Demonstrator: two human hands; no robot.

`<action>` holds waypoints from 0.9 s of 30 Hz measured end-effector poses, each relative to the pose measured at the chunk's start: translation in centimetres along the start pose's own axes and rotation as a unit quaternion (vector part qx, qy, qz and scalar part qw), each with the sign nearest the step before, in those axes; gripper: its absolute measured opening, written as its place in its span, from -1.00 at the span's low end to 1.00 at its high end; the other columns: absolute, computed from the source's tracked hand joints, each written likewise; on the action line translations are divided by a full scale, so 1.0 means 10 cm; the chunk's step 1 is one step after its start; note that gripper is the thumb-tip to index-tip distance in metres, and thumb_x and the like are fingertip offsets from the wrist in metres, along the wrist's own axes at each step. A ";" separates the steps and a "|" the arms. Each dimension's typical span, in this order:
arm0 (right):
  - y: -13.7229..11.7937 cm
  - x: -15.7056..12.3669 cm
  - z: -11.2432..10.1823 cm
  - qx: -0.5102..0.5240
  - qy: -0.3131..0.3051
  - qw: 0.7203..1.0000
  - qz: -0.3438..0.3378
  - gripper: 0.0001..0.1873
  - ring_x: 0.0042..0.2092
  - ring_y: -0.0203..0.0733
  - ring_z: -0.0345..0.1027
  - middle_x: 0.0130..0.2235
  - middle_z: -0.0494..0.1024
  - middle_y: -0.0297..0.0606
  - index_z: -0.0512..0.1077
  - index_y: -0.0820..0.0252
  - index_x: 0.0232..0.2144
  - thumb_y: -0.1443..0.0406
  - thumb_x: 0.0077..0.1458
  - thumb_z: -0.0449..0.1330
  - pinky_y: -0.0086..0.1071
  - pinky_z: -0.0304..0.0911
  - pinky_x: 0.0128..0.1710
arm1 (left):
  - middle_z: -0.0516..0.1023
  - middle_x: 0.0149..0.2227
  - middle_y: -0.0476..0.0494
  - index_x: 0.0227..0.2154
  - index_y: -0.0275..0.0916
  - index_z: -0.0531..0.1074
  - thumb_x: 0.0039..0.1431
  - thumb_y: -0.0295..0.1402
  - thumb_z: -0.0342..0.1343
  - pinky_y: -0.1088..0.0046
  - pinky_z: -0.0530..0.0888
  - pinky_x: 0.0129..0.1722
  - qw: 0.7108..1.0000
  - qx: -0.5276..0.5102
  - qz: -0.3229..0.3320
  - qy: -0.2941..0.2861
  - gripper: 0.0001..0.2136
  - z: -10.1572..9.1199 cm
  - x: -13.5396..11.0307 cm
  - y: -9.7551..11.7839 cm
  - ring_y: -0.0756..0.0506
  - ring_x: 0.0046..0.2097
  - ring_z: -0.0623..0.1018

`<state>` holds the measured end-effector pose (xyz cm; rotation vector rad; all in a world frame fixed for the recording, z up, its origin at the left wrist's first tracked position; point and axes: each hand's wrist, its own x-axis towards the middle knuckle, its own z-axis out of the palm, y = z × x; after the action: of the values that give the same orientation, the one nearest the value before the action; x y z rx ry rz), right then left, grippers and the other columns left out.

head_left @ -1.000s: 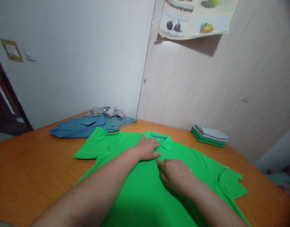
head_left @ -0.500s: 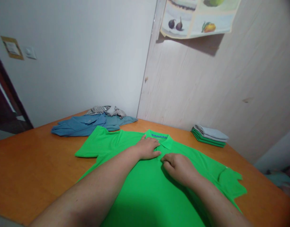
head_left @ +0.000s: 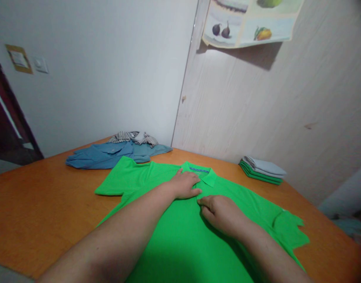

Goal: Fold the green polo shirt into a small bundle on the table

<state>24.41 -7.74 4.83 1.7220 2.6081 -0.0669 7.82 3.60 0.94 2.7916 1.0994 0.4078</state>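
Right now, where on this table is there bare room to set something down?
Widest bare wood: left side of the table, bordered by the green polo shirt and the blue shirts. A narrower strip lies between collar and folded stack. Crowded mid-table, where left hand and right hand press the polo.

Both hands, left hand (head_left: 186, 184) and right hand (head_left: 220, 210), press flat on the green polo shirt (head_left: 174, 236).

No legible text, brand or number found. The poster (head_left: 251, 23) shows fruit pictures only; shirt (head_left: 180, 236) collar band and wall plate (head_left: 19, 59) unreadable.
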 end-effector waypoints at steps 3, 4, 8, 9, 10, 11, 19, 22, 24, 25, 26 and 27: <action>-0.01 -0.01 0.01 0.003 0.004 1.000 0.004 -0.68 -0.21 -0.17 0.49 -0.22 0.66 -0.23 0.57 0.11 -0.24 0.29 0.24 0.00 -0.41 0.15 -0.24 | 0.35 0.28 -0.19 0.15 -0.06 0.40 0.23 0.04 0.06 -0.21 0.03 0.29 1.000 0.001 0.000 0.001 -0.50 0.00 0.00 -0.01 -0.33 0.30 0.29; 0.00 -0.01 0.02 0.009 0.005 1.000 0.007 -0.69 -0.21 -0.17 0.49 -0.22 0.66 -0.23 0.58 0.11 -0.24 0.29 0.23 0.01 -0.41 0.16 -0.24 | 0.35 0.29 -0.18 0.15 -0.05 0.39 0.23 0.05 0.06 -0.20 0.03 0.29 1.000 0.002 -0.001 0.001 -0.50 0.00 -0.01 -0.01 -0.33 0.30 0.29; 0.09 0.01 0.05 0.092 0.031 0.995 0.021 -0.67 -0.22 -0.16 0.47 -0.25 0.66 -0.25 0.58 0.09 -0.25 0.22 0.24 0.01 -0.41 0.21 -0.23 | 0.34 0.29 -0.17 0.16 -0.04 0.38 0.23 0.06 0.05 -0.20 0.03 0.29 1.000 0.004 -0.002 -0.002 -0.49 0.00 -0.01 -0.02 -0.32 0.30 0.28; 0.14 0.03 0.06 0.131 0.058 0.989 0.032 -0.66 -0.22 -0.16 0.47 -0.26 0.65 -0.26 0.58 0.08 -0.25 0.20 0.25 -0.01 -0.40 0.23 -0.23 | 0.34 0.29 -0.17 0.17 -0.05 0.38 0.24 0.06 0.04 -0.20 0.03 0.29 1.000 0.005 -0.001 -0.004 -0.49 0.00 -0.01 -0.02 -0.32 0.30 0.28; 0.20 0.06 0.08 0.175 0.095 0.979 0.050 -0.63 -0.22 -0.16 0.46 -0.27 0.65 -0.27 0.57 0.08 -0.26 0.17 0.26 -0.03 -0.40 0.25 -0.23 | 0.34 0.29 -0.18 0.17 -0.05 0.38 0.24 0.05 0.04 -0.19 0.03 0.29 1.000 0.006 -0.001 -0.006 -0.49 0.00 -0.01 -0.03 -0.31 0.30 0.28; 0.27 0.08 0.09 0.223 0.143 0.961 0.072 -0.62 -0.22 -0.15 0.46 -0.28 0.64 -0.27 0.56 0.08 -0.27 0.14 0.27 -0.04 -0.39 0.26 -0.23 | 0.35 0.29 -0.20 0.17 -0.07 0.38 0.25 0.05 0.03 -0.19 0.03 0.30 1.000 0.006 -0.001 -0.007 -0.49 0.01 -0.01 -0.03 -0.31 0.30 0.29; 0.83 0.29 0.37 0.587 0.372 0.673 0.255 -0.64 -0.36 -0.19 0.42 -0.40 0.49 -0.26 0.43 0.15 -0.33 -0.02 0.05 0.16 -0.33 0.41 -0.31 | 0.34 0.29 -0.23 0.19 -0.09 0.37 0.20 0.13 0.05 -0.11 0.18 0.26 1.000 -0.004 0.005 -0.005 -0.41 0.01 0.00 -0.06 -0.35 0.30 0.30; 0.93 0.35 0.51 0.629 0.382 0.616 0.281 -0.72 -0.29 -0.22 0.45 -0.36 0.47 -0.27 0.34 0.13 -0.39 0.06 0.02 0.19 -0.36 0.45 -0.21 | 0.33 0.30 -0.24 0.20 -0.10 0.37 0.18 0.14 0.07 -0.06 0.23 0.24 1.000 -0.005 0.005 -0.007 -0.38 0.01 0.00 -0.07 -0.35 0.30 0.30; 0.98 0.37 0.56 0.638 0.389 0.597 0.292 -0.78 -0.25 -0.23 0.46 -0.35 0.45 -0.28 0.31 0.12 -0.39 0.11 0.03 0.17 -0.37 0.46 -0.17 | 0.32 0.30 -0.24 0.21 -0.11 0.36 0.18 0.15 0.06 -0.06 0.23 0.24 1.000 -0.005 0.007 -0.008 -0.36 0.01 0.00 -0.08 -0.35 0.31 0.29; 1.01 0.37 0.57 0.641 0.392 0.589 0.297 -0.80 -0.24 -0.24 0.46 -0.35 0.45 -0.29 0.29 0.11 -0.39 0.13 0.04 0.17 -0.37 0.46 -0.16 | 0.31 0.31 -0.25 0.21 -0.12 0.36 0.19 0.16 0.05 -0.06 0.23 0.25 1.000 -0.006 0.009 -0.009 -0.35 0.01 0.00 -0.09 -0.35 0.31 0.29; 1.03 0.38 0.58 0.646 0.395 0.579 0.303 -0.82 -0.25 -0.25 0.46 -0.36 0.44 -0.31 0.28 0.10 -0.39 0.15 0.05 0.17 -0.37 0.47 -0.15 | 0.31 0.31 -0.25 0.22 -0.13 0.35 0.19 0.17 0.04 -0.06 0.23 0.25 1.000 -0.006 0.011 -0.010 -0.34 0.02 0.00 -0.10 -0.35 0.31 0.29; 1.06 0.39 0.58 0.649 0.399 0.568 0.310 -0.83 -0.26 -0.26 0.46 -0.37 0.43 -0.32 0.28 0.10 -0.39 0.17 0.05 0.17 -0.37 0.47 -0.15 | 0.30 0.31 -0.25 0.22 -0.14 0.35 0.19 0.17 0.03 -0.05 0.23 0.25 1.000 -0.006 0.013 -0.011 -0.33 0.02 0.01 -0.11 -0.35 0.31 0.29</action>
<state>32.58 -0.27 -1.43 3.6975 1.8488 -2.0967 7.19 4.47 0.51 2.7970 1.0534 0.3834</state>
